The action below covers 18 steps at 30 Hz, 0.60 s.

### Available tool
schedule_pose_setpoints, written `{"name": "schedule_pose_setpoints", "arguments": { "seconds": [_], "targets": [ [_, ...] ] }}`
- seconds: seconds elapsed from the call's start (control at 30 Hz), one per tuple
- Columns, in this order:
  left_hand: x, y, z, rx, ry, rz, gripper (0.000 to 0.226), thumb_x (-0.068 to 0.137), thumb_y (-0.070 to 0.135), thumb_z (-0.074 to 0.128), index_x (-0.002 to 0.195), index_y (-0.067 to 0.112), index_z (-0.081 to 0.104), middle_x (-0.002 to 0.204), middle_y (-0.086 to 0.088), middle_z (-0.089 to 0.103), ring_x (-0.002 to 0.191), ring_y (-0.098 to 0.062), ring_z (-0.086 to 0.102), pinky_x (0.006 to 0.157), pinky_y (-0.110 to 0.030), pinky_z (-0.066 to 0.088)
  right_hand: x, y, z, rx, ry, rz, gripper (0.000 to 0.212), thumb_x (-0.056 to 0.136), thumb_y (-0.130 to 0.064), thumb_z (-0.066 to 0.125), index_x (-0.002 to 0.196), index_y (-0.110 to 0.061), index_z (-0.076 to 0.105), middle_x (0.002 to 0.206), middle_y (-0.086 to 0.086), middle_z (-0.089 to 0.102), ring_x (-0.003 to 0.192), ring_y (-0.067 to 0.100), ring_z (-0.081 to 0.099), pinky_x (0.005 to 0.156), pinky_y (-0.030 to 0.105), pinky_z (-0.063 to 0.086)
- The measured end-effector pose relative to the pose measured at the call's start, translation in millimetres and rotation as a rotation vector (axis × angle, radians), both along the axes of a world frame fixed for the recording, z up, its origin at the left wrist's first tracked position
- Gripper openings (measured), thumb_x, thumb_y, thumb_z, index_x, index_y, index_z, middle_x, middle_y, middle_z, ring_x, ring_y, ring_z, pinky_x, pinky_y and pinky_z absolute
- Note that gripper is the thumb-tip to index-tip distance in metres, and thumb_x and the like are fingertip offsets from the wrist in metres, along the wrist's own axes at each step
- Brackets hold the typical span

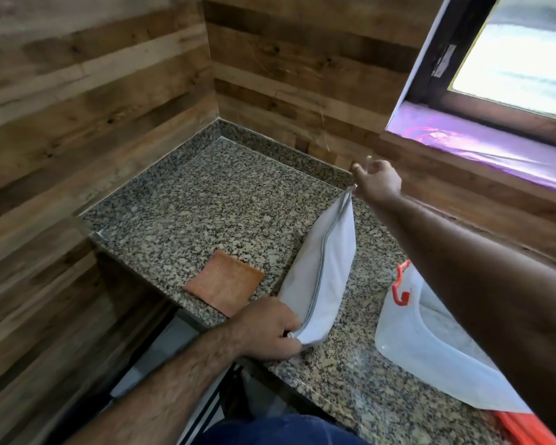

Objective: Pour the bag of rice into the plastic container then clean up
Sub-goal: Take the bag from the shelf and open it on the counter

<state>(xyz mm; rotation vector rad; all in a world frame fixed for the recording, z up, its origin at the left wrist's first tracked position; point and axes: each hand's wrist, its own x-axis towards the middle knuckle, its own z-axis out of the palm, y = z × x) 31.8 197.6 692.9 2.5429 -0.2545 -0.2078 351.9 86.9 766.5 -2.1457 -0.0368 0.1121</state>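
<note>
A white cloth bag with a grey zipper along its top lies stretched across the granite counter. My left hand pinches the bag's near end at the counter's front edge. My right hand holds the zipper pull at the bag's far end, lifted off the counter. A clear plastic container with a red latch stands to the right, partly hidden under my right forearm.
An orange-brown cloth lies flat on the counter left of the bag. Wooden walls close the corner behind and to the left. A window with a purple sill is at the right. A red lid edge shows at bottom right.
</note>
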Motion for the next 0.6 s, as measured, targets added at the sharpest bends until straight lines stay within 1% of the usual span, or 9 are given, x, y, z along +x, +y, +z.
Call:
{"name": "schedule_pose_setpoints", "arguments": {
  "seconds": [0.1, 0.17, 0.23, 0.27, 0.3, 0.37, 0.43, 0.53, 0.6],
  "targets": [
    [0, 4, 0, -0.044, 0.050, 0.068, 0.060, 0.083, 0.067, 0.064, 0.060, 0.014, 0.047, 0.054, -0.002, 0.046, 0.050, -0.010, 0.038, 0.051, -0.032, 0.027, -33, -10, -1, -0.155, -0.033, 0.004, 0.067, 0.088, -0.056, 0.078, 0.131, -0.012, 0.053, 0.114, 0.004, 0.062, 0.099, 0.025, 0.064, 0.088, 0.038, 0.057],
    [2, 5, 2, -0.159, 0.089, 0.176, 0.070, 0.080, 0.078, 0.065, 0.061, 0.012, 0.051, 0.054, 0.004, 0.046, 0.050, -0.007, 0.041, 0.052, -0.031, 0.030, -51, -17, -3, -0.285, 0.043, 0.062, 0.069, 0.085, -0.070, 0.072, 0.116, -0.010, 0.059, 0.102, 0.006, 0.070, 0.082, 0.023, 0.071, 0.074, 0.037, 0.063],
    [9, 5, 4, -0.274, 0.094, 0.308, 0.071, 0.079, 0.081, 0.066, 0.062, 0.013, 0.056, 0.053, 0.008, 0.049, 0.050, -0.005, 0.044, 0.053, -0.029, 0.035, -69, -21, -5, -0.396, 0.180, 0.214, 0.070, 0.088, -0.080, 0.061, 0.093, -0.010, 0.065, 0.079, 0.006, 0.069, 0.058, 0.016, 0.067, 0.056, 0.029, 0.059],
    [15, 4, 5, -0.292, 0.091, 0.380, 0.072, 0.079, 0.085, 0.065, 0.063, 0.015, 0.057, 0.054, 0.009, 0.051, 0.050, -0.004, 0.046, 0.053, -0.028, 0.037, -77, -21, -6, -0.436, 0.255, 0.278, 0.073, 0.088, -0.083, 0.056, 0.088, -0.011, 0.064, 0.076, 0.006, 0.067, 0.058, 0.015, 0.066, 0.055, 0.028, 0.059],
    [22, 5, 6, -0.282, 0.080, 0.451, 0.071, 0.077, 0.089, 0.063, 0.064, 0.019, 0.057, 0.055, 0.010, 0.053, 0.050, -0.004, 0.048, 0.053, -0.027, 0.038, -85, -20, -7, -0.462, 0.301, 0.315, 0.076, 0.087, -0.087, 0.052, 0.090, -0.012, 0.065, 0.079, 0.006, 0.066, 0.063, 0.016, 0.068, 0.059, 0.030, 0.062],
    [39, 6, 8, -0.223, 0.054, 0.558, 0.073, 0.074, 0.096, 0.058, 0.068, 0.024, 0.056, 0.061, 0.009, 0.057, 0.054, -0.008, 0.051, 0.054, -0.028, 0.041, -96, -15, -10, -0.493, 0.332, 0.333, 0.091, 0.084, -0.094, 0.045, 0.108, -0.010, 0.071, 0.085, 0.007, 0.066, 0.073, 0.020, 0.072, 0.071, 0.036, 0.065],
    [56, 5, 15, -0.178, 0.050, 0.605, 0.074, 0.073, 0.098, 0.055, 0.075, 0.024, 0.057, 0.069, 0.008, 0.061, 0.060, -0.012, 0.055, 0.057, -0.030, 0.044, -102, -8, -6, -0.520, 0.346, 0.336, 0.108, 0.081, -0.098, 0.036, 0.123, -0.005, 0.070, 0.084, 0.012, 0.070, 0.074, 0.024, 0.073, 0.068, 0.034, 0.062],
    [82, 0, 34, -0.078, 0.067, 0.587, 0.065, 0.077, 0.091, 0.060, 0.085, 0.027, 0.059, 0.079, 0.009, 0.064, 0.069, -0.013, 0.061, 0.058, -0.029, 0.045, -105, 1, 2, -0.542, 0.342, 0.333, 0.121, 0.080, -0.101, 0.020, 0.123, 0.000, 0.071, 0.077, 0.016, 0.069, 0.070, 0.026, 0.071, 0.066, 0.032, 0.057],
    [99, -5, 42, 0.111, 0.100, 0.529, 0.066, 0.079, 0.089, 0.060, 0.094, 0.026, 0.067, 0.086, 0.006, 0.070, 0.076, -0.017, 0.067, 0.062, -0.029, 0.051, -104, 3, 5, -0.573, 0.324, 0.332, 0.123, 0.080, -0.101, 0.016, 0.122, 0.000, 0.072, 0.076, 0.014, 0.066, 0.068, 0.025, 0.070, 0.065, 0.031, 0.056]
  ]
}}
